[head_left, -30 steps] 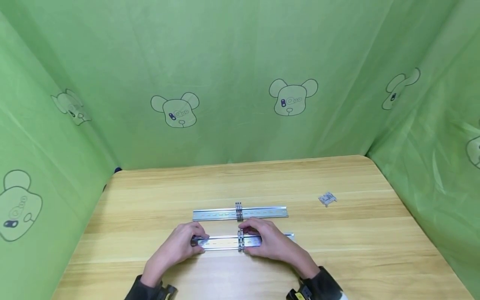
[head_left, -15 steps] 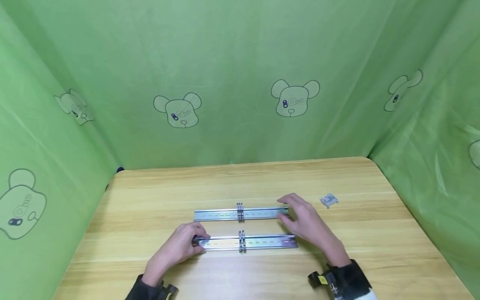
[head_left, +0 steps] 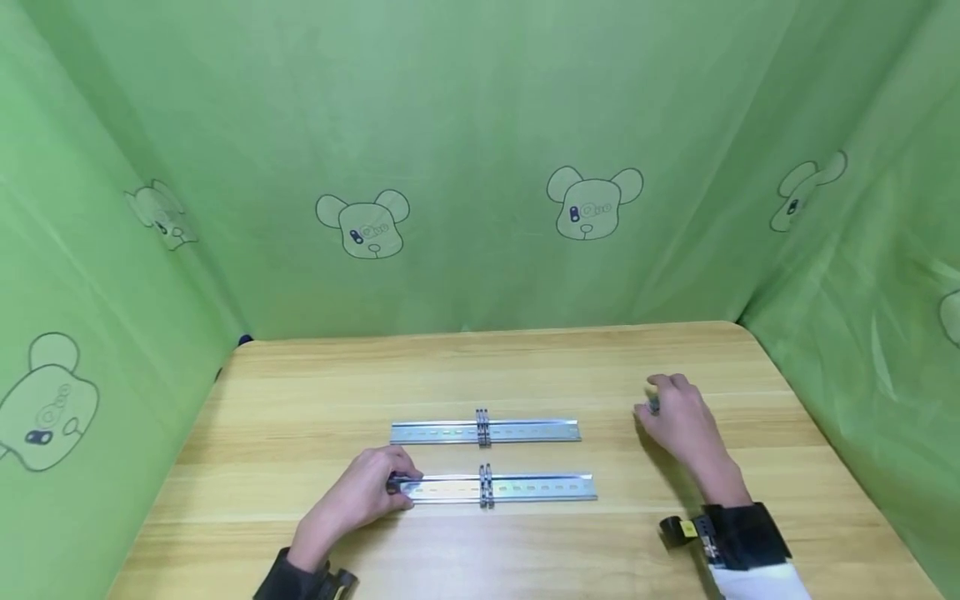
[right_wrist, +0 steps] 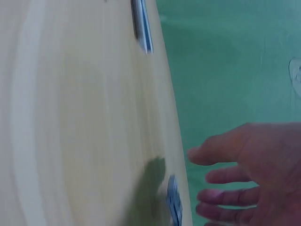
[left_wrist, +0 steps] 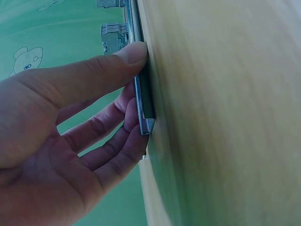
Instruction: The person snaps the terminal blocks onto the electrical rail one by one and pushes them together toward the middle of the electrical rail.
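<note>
The near metal DIN rail [head_left: 542, 487] lies across the table, with a few narrow grey terminal blocks [head_left: 486, 486] standing on it near the middle. My left hand [head_left: 367, 486] grips its left end, thumb on one edge and fingers on the other, as the left wrist view confirms. Over at the right, my right hand [head_left: 684, 423] hovers with parted fingers above a small grey flat piece [right_wrist: 174, 202], likely another terminal block. In the head view the hand mostly hides that piece. The right wrist view shows a gap between fingers and piece.
A second DIN rail [head_left: 435, 432] lies parallel behind the near one, bearing terminal blocks [head_left: 482, 427] of its own. Green cloth walls [head_left: 480, 275] with printed bear heads rise behind and beside the wooden table [head_left: 480, 367].
My right hand has left the terminal blocks on the near rail and travelled right and away, past the far rail's end, to the grey piece. My left hand stays on the rail's left end.
</note>
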Demonstrator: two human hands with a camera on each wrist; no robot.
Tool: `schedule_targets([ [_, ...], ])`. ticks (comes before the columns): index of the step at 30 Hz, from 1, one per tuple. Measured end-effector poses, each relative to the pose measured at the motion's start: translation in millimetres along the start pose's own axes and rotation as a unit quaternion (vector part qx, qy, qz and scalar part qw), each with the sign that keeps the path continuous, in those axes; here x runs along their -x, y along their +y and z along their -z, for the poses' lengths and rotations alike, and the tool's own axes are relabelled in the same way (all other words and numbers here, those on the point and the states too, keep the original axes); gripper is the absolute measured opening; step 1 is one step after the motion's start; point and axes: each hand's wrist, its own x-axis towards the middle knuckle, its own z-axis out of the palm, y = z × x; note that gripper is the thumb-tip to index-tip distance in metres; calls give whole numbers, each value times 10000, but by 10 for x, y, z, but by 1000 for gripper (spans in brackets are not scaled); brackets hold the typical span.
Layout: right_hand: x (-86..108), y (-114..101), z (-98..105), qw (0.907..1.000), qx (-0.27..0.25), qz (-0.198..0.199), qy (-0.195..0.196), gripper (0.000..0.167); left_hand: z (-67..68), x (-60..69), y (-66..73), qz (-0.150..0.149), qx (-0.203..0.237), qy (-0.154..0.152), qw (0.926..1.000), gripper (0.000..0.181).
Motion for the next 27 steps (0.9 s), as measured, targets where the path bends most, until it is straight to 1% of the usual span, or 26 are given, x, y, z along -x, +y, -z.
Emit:
schedule_targets([
  [5,-16,173,34,9985,163,-422,-314,59,-11,-1,-14,11,36,-25,10000,33],
  [8,-33,243,57,9971,154,-543,-504,62,-3,-2,-6,9,63,-16,10000,33],
  [13,-92,305,87,9953,126,-590,-751,59,9,-1,1,-12,100,19,9999,33],
  [19,-144,314,75,9918,12,-729,-1047,65,9,-2,-2,1,103,11,9999,33],
  [25,-162,294,68,9917,-54,-682,-1089,53,23,-6,1,-11,107,16,9999,33],
  [27,-151,276,63,9920,-137,-639,-1082,51,24,-6,-2,17,95,1,10000,33],
])
